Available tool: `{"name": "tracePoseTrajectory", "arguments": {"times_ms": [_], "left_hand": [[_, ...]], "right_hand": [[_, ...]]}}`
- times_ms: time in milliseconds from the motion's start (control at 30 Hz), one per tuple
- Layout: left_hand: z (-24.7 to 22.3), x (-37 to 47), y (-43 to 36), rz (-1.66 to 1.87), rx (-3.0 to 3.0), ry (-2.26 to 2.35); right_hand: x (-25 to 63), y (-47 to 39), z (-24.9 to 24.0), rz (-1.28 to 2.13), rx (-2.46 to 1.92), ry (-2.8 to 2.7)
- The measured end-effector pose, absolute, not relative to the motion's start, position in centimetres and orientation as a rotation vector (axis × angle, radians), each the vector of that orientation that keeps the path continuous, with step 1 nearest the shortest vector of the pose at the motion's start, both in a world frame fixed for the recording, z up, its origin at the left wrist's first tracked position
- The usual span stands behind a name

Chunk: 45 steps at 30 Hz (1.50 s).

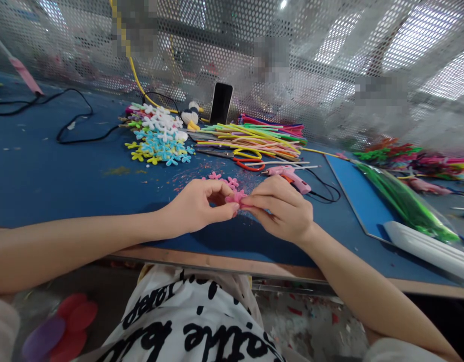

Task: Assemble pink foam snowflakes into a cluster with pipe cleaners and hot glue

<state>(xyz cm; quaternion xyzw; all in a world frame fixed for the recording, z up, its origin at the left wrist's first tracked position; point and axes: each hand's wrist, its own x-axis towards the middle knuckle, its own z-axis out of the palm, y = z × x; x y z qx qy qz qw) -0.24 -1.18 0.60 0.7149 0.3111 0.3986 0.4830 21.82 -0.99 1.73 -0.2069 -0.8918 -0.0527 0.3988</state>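
Note:
Between my two hands, over the front of the blue table, is a small pink fuzzy flower (pixel 235 197). My left hand (pixel 200 205) pinches it from the left with thumb and fingertips. From the right, the fingertips of my right hand (pixel 283 206) are closed on its edge. Just behind my fingers lie more pink flowers (pixel 215 175), partly hidden by my left hand. A pink glue gun (pixel 290 178) rests beyond my right hand. Scissors with red and yellow handles (pixel 248 157) lie behind the pink flowers.
A heap of white, blue and yellow fuzzy flowers (pixel 160 131) sits at the back left. Colourful pipe cleaners (pixel 250 138) lie before a propped phone (pixel 221 103). Rightward are a bag of green pipe cleaners (pixel 409 201) and a white plastic piece (pixel 430 249). Black cord (pixel 86 140) crosses the left.

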Motion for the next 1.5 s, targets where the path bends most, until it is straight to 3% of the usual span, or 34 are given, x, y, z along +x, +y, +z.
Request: {"name": "tracePoseTrajectory", "arguments": {"times_ms": [133, 267, 433, 533, 600, 700, 833, 933, 1100, 1300, 1500], "left_hand": [[0.3, -0.6, -0.8, 1.074, 2.128, 0.818], [-0.3, -1.0, -0.1, 1.104, 2.551, 0.739], [-0.9, -1.3, 0.5, 1.015, 2.93, 0.592], [-0.5, -1.2, 0.5, 0.953, 2.774, 0.661], [0.0, -1.1, 0.4, 0.886, 2.496, 0.752], [0.6, -0.7, 0.3, 0.75, 1.939, 0.826], [0.7, -0.2, 0.3, 0.681, 1.433, 0.741], [0.4, 0.0, 0.1, 0.588, 1.272, 0.698], [0.2, 0.3, -0.2, 0.534, 1.209, 0.674], [0.7, -0.1, -0.5, 0.659, 1.564, 0.698], [0.6, -0.6, -0.8, 0.894, 2.112, 0.804]], "right_hand": [[21.8, -0.6, 1.3, -0.161, -0.526, -2.289], [21.5, -0.8, 1.3, 0.029, -0.591, -2.345], [20.8, -1.3, 1.5, 0.8, -1.075, -2.203], [20.7, -1.2, 1.5, 1.283, -1.301, -1.915], [20.9, -1.0, 1.7, 1.378, -1.284, -1.884], [21.5, -0.6, 1.8, 1.036, -1.031, -2.146], [22.3, 0.0, 1.6, 0.078, -0.533, -2.46], [22.5, 0.4, 1.6, -0.453, -0.341, -2.502], [22.5, 0.6, 1.8, -0.651, -0.179, -2.545], [21.8, -0.4, 1.2, 0.071, -0.435, -2.48], [20.8, -1.3, 1.4, 1.252, -1.013, -2.066]]}}
